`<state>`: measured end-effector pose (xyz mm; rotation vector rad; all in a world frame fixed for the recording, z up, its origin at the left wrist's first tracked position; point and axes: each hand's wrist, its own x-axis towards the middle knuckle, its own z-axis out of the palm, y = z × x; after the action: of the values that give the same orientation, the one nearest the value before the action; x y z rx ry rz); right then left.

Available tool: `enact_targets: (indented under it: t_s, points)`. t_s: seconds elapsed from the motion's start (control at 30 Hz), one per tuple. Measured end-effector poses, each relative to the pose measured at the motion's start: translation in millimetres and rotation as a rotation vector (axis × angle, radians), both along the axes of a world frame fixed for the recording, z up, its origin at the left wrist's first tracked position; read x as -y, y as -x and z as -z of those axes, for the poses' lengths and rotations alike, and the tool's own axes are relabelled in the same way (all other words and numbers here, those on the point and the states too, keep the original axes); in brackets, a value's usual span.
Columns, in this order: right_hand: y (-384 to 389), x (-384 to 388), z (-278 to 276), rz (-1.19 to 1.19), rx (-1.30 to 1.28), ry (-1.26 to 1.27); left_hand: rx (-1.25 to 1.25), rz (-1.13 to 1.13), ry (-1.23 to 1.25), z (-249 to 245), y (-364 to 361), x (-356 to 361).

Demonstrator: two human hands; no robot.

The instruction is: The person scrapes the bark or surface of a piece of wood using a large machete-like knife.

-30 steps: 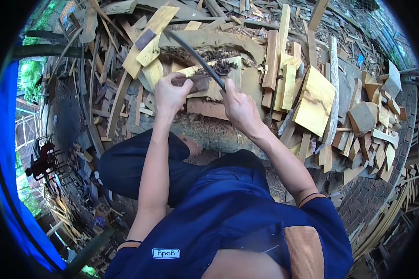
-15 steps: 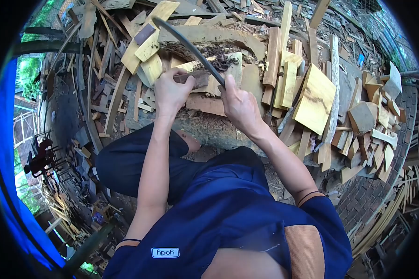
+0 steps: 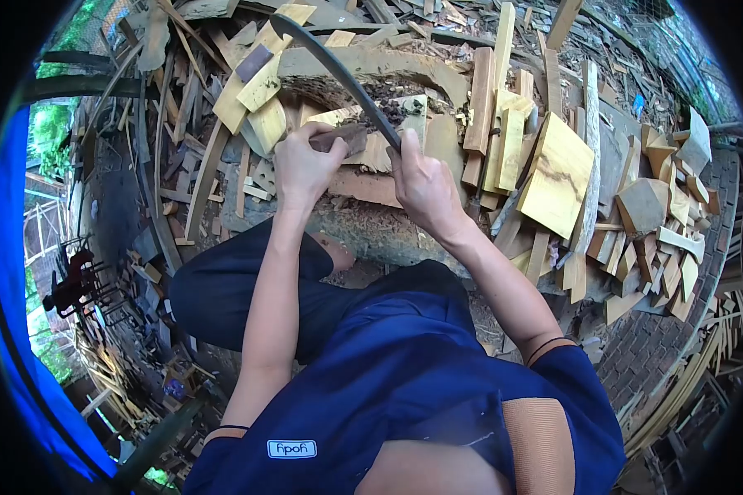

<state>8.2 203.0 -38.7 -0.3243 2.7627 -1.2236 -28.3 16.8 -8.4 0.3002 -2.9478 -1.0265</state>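
left hand (image 3: 304,169): grip closed around dark wood piece (image 3: 344,137), held just left of centre frame over pale planks | curved blade (image 3: 338,78): slanted toward the upper left, its edge near the piece | right hand (image 3: 425,186): grip closed on the blade's handle, centre frame | yellow board (image 3: 557,175): leaned among offcuts, centre right
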Motion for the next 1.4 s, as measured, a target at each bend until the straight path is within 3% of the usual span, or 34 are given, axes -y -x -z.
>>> enact_targets:
  t_s: [0.07, 0.17, 0.3, 0.4, 0.5, 0.53, 0.6, 0.63, 0.87, 0.97, 1.07, 1.17, 1.3, 1.4]
  points:
    - [-3, 4, 14, -0.001, 0.020, -0.017, -0.038, 0.019, 0.044, 2, 0, 1]
    - [-14, -10, 100, -0.029, 0.033, -0.153, -0.028, 0.053, 0.089, 1, 9, -3]
    - [-9, -14, 82, -0.052, 0.009, -0.172, 0.012, 0.074, 0.076, 1, 8, -1]
    - [-6, -5, 38, -0.067, 0.071, -0.062, -0.026, 0.071, 0.055, 5, 0, 5]
    - [-9, -1, -1, 0.033, -0.044, 0.024, -0.021, 0.052, 0.057, -1, 3, 2]
    - [-13, 1, 11, 0.026, -0.049, 0.025, -0.026, 0.046, 0.057, 2, 1, 5]
    - [-24, -3, 68, -0.038, 0.084, -0.214, -0.125, 0.068, 0.013, 8, 2, 6]
    - [-26, -8, 90, -0.029, 0.078, -0.169, -0.094, 0.093, 0.108, 5, 4, -4]
    - [-27, -6, 87, -0.039, 0.101, -0.187, -0.013, 0.136, 0.010, 1, 5, 4]
    - [-26, -7, 87, -0.018, 0.037, -0.060, 0.009, 0.216, 0.023, 2, 4, 10]
    - [-21, -7, 34, -0.031, 0.108, -0.089, 0.070, 0.182, 0.004, 2, 5, 9]
    - [-12, -6, -4, 0.044, -0.041, 0.080, 0.101, 0.164, 0.050, -2, 6, 3]
    - [-32, -4, 93, -0.004, 0.024, -0.201, 0.056, 0.128, 0.038, -8, 5, 6]
    - [-33, -7, 98, -0.017, 0.015, -0.188, 0.046, 0.061, -0.048, 14, -4, 23]
